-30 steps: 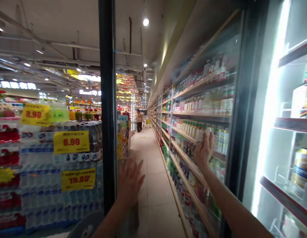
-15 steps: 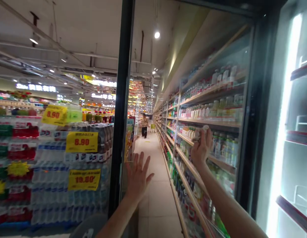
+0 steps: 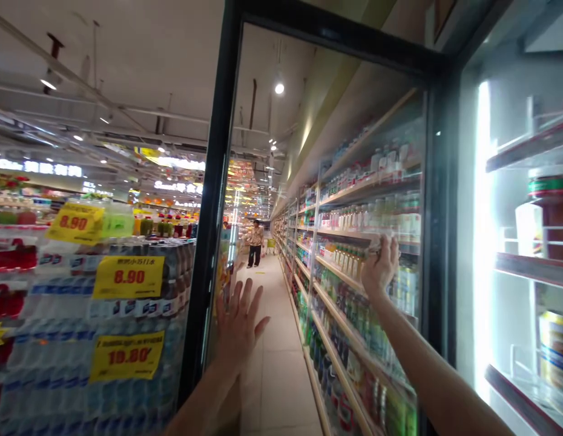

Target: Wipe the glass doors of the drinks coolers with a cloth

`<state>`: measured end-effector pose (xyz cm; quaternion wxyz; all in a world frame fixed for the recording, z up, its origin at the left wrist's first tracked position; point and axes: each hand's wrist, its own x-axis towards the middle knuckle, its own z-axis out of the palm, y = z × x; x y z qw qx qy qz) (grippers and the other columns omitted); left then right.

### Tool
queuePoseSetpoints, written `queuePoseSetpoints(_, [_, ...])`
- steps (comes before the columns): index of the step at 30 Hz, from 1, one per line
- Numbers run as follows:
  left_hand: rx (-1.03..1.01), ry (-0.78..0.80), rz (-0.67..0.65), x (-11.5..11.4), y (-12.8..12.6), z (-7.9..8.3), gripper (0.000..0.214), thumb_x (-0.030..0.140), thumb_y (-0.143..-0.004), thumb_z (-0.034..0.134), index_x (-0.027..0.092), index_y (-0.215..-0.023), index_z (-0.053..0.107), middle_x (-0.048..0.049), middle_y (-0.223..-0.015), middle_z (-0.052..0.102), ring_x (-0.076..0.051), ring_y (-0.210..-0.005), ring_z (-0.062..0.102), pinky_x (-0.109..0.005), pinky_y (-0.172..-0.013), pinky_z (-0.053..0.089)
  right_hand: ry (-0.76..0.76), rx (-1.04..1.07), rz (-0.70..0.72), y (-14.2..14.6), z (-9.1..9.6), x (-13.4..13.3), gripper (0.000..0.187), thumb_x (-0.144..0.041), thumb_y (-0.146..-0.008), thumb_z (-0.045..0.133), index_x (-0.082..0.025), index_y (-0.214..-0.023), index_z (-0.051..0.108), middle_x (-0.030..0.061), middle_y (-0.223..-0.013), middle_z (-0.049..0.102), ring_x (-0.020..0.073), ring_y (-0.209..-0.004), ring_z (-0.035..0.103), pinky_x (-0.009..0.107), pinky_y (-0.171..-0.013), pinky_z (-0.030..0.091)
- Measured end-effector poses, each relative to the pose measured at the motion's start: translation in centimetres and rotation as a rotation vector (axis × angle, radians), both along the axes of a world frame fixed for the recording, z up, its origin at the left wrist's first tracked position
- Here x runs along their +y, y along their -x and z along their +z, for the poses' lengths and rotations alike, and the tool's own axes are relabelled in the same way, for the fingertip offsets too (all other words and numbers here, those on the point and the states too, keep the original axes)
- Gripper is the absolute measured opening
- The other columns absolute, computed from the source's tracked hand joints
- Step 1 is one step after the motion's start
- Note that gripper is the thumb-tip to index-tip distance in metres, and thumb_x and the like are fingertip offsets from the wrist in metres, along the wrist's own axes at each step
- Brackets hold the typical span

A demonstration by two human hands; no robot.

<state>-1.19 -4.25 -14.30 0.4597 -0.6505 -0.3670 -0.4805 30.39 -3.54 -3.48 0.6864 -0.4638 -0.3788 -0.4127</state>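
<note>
A glass door with a black frame [image 3: 336, 31] stands swung open before me. My left hand [image 3: 238, 318] is raised flat against the pane, its fingers spread and holding nothing. Farther right, my right hand [image 3: 381, 272] is pressed to the same glass with its fingers round a crumpled pale cloth [image 3: 375, 244]. Most of the cloth is hidden behind the fingers. Through the pane show long shelves of bottles [image 3: 349, 257].
To the right is the lit fridge interior, with shelf edges [image 3: 531, 266] and a dark bottle [image 3: 554, 212]. Stacked water packs [image 3: 59, 339] with yellow price signs [image 3: 129, 277] stand left. Along the aisle floor [image 3: 281, 375], a person [image 3: 255, 243] is seen through the glass.
My view has turned right and tilted up, so more of the door's top and the fridge shelves show. The right hand with the cloth has shifted slightly on the glass; the left stays flat.
</note>
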Motion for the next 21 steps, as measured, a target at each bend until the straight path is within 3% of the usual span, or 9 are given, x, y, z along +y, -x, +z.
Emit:
queuePoseSetpoints(2, [-0.006,-0.023,-0.003,-0.1,-0.2,0.3,0.058,0.031,-0.09,0.043,0.016,-0.143,0.026,-0.0174,-0.143,0.037,-0.03,-0.139,0.02,-0.059,-0.11,0.01,0.008,-0.092,0.008,1.6,-0.7,-0.2,0.053,-0.02,-0.083,0.034,-0.016,-0.135,0.043,0.015,-0.144,0.036,0.0283,-0.135,0.03,0.055,-0.107,0.027])
queuePoseSetpoints(6, [0.009,-0.073,-0.031,0.1,-1.0,1.7,0.053,0.028,-0.089,0.045,0.015,-0.14,0.033,-0.0181,-0.143,0.037,-0.028,-0.139,0.019,-0.058,-0.11,0.011,0.148,-0.679,0.019,6.7,-4.1,-0.3,0.048,-0.016,-0.082,0.04,-0.026,-0.128,0.049,0.0077,-0.142,0.041,0.0228,-0.138,0.026,0.049,-0.111,0.023])
queuePoseSetpoints(8, [0.026,-0.102,-0.042,0.2,-1.3,2.4,0.05,0.027,-0.09,0.045,0.017,-0.138,0.036,-0.0159,-0.142,0.039,-0.026,-0.14,0.018,-0.056,-0.111,0.009,0.166,-0.746,0.014,6.1,-4.6,-0.5,0.047,-0.014,-0.081,0.041,-0.027,-0.126,0.051,0.0062,-0.14,0.044,0.0212,-0.137,0.028,0.048,-0.111,0.023])
queuePoseSetpoints(10, [0.021,-0.121,-0.051,0.2,-1.5,2.7,0.05,0.028,-0.09,0.045,0.019,-0.139,0.035,-0.0143,-0.14,0.042,-0.025,-0.14,0.018,-0.056,-0.112,0.006,0.15,-0.526,0.001,2.6,-3.9,-0.8,0.046,-0.016,-0.082,0.039,-0.025,-0.126,0.051,0.0088,-0.139,0.044,0.0229,-0.135,0.031,0.051,-0.109,0.024])
queuePoseSetpoints(13, [-0.003,-0.107,-0.06,-0.1,-1.6,2.7,0.054,0.03,-0.091,0.044,0.021,-0.142,0.029,-0.0127,-0.14,0.042,-0.023,-0.14,0.019,-0.056,-0.112,0.006,0.058,0.024,0.009,-4.3,-1.5,-1.4,0.049,-0.025,-0.084,0.035,-0.014,-0.13,0.047,0.0182,-0.138,0.044,0.029,-0.131,0.037,0.056,-0.105,0.029])
queuePoseSetpoints(15, [-0.007,-0.099,-0.044,-0.3,-1.7,2.5,0.057,0.03,-0.091,0.043,0.022,-0.144,0.023,-0.0122,-0.141,0.041,-0.024,-0.139,0.019,-0.056,-0.112,0.006,-0.013,0.257,0.016,-6.5,-0.1,-1.4,0.054,-0.028,-0.084,0.034,-0.007,-0.133,0.042,0.0234,-0.137,0.042,0.0313,-0.13,0.037,0.058,-0.104,0.029])
queuePoseSetpoints(18, [0.001,-0.1,-0.013,-0.2,-1.7,2.3,0.06,0.03,-0.091,0.043,0.021,-0.145,0.017,-0.0127,-0.142,0.039,-0.025,-0.139,0.021,-0.057,-0.112,0.007,-0.047,0.155,0.017,-3.4,0.1,-1.0,0.053,-0.025,-0.083,0.034,-0.008,-0.133,0.041,0.0208,-0.138,0.042,0.0283,-0.132,0.035,0.055,-0.106,0.028])
queuePoseSetpoints(21, [0.0,-0.114,-0.008,0.3,-1.6,2.3,0.063,0.031,-0.091,0.044,0.022,-0.145,0.015,-0.0128,-0.143,0.037,-0.026,-0.138,0.025,-0.056,-0.112,0.009,0.024,-0.397,0.028,3.3,-1.8,-0.6,0.051,-0.018,-0.082,0.035,-0.017,-0.133,0.042,0.0131,-0.14,0.043,0.0224,-0.136,0.03,0.049,-0.109,0.027])
